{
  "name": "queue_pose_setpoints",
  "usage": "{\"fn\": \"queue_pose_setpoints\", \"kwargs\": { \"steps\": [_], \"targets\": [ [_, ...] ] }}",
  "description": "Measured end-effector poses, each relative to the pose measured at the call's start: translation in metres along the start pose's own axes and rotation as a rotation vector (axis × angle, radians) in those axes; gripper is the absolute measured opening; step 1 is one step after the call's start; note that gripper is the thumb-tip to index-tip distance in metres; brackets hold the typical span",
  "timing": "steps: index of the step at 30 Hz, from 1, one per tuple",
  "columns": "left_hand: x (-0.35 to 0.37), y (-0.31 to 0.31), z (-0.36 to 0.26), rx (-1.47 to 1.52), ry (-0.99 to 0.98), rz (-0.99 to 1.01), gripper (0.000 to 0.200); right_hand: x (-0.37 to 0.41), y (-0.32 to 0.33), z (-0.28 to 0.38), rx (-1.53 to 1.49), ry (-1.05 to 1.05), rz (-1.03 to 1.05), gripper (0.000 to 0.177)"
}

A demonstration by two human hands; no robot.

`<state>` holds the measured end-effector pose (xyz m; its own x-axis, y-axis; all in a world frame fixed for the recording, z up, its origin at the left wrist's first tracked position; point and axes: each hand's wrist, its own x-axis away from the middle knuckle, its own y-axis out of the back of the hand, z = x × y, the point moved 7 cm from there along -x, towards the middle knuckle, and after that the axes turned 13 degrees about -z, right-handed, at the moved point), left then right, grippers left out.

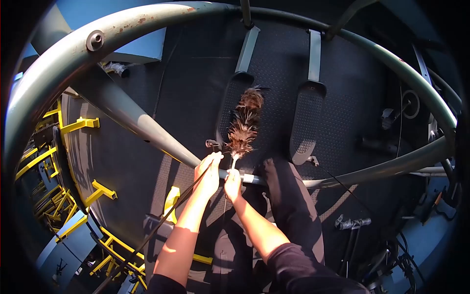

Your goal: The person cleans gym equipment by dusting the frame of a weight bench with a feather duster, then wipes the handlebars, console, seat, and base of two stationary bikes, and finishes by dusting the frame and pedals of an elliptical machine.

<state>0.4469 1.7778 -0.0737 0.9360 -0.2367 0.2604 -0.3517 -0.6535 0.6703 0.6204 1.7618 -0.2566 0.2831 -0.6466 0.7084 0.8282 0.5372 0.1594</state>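
My right hand (233, 185) is closed round the pale handle (235, 161) of a feather duster. The duster's brown feathers (245, 125) point away from me, over the left foot plate (226, 115) of an exercise machine. Close beside it, my left hand (209, 174) has its fingers pressed together at a black cable (183, 198), just below a small metal hook (212, 143) at the near end of that foot plate. The cable runs back past my left forearm; the exact grip of the fingertips is partly hidden. A grey cross tube (252, 179) passes by both hands.
A thick curved grey tube (161, 17) arches round the front. The right foot plate (307, 122) hangs from a strap, with a second cable (342, 185) at its hook. Yellow metal frames (81, 125) stand at left. My legs (293, 206) are just below.
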Motion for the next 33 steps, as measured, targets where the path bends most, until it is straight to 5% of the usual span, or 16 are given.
{"fn": "queue_pose_setpoints", "kwargs": {
  "steps": [3, 5, 7, 11, 15, 17, 21, 22, 23, 25, 29, 33],
  "targets": [
    [0.027, -0.013, 0.000, 0.087, 0.195, 0.063, 0.029, 0.004, 0.010, 0.010, 0.022, 0.084, 0.052, 0.014],
    [0.045, -0.012, -0.004, 0.095, 0.198, 0.085, 0.030, 0.003, 0.034, 0.003, 0.230, 0.323, -0.112, 0.016],
    [0.059, -0.014, 0.010, 0.084, 0.187, 0.084, 0.030, -0.003, 0.050, 0.000, 0.396, 0.172, -0.150, 0.021],
    [0.075, -0.013, 0.002, 0.036, 0.194, 0.094, 0.033, -0.015, 0.059, 0.047, 0.370, 0.287, -0.106, 0.024],
    [0.075, -0.018, 0.003, -0.052, -0.032, 0.088, 0.030, -0.035, 0.056, 0.014, 0.367, -0.111, -0.103, 0.020],
    [0.076, -0.020, -0.003, -0.085, -0.087, 0.103, 0.029, -0.032, 0.052, 0.033, 0.268, 0.303, -0.147, 0.023],
    [0.074, -0.017, 0.003, -0.054, -0.024, 0.061, 0.031, -0.027, 0.085, 0.079, 0.477, 0.060, -0.159, 0.021],
    [0.073, -0.015, 0.003, -0.070, -0.012, 0.048, 0.030, -0.021, 0.092, 0.120, 0.355, 0.536, -0.255, 0.025],
    [0.073, -0.013, 0.003, -0.070, -0.012, 0.039, 0.030, -0.035, 0.106, 0.109, 0.343, 0.210, -0.286, 0.026],
    [0.072, -0.013, 0.007, 0.020, 0.205, 0.036, 0.028, -0.072, 0.111, 0.146, 0.378, 0.264, -0.303, 0.028],
    [0.074, -0.019, 0.003, -0.021, 0.210, 0.047, 0.025, -0.189, 0.078, 0.248, 0.386, 0.727, -0.251, 0.027],
    [0.072, -0.021, -0.001, 0.028, 0.200, 0.003, 0.026, -0.225, 0.035, 0.280, 0.519, 0.783, -0.039, 0.010]
  ]
}}
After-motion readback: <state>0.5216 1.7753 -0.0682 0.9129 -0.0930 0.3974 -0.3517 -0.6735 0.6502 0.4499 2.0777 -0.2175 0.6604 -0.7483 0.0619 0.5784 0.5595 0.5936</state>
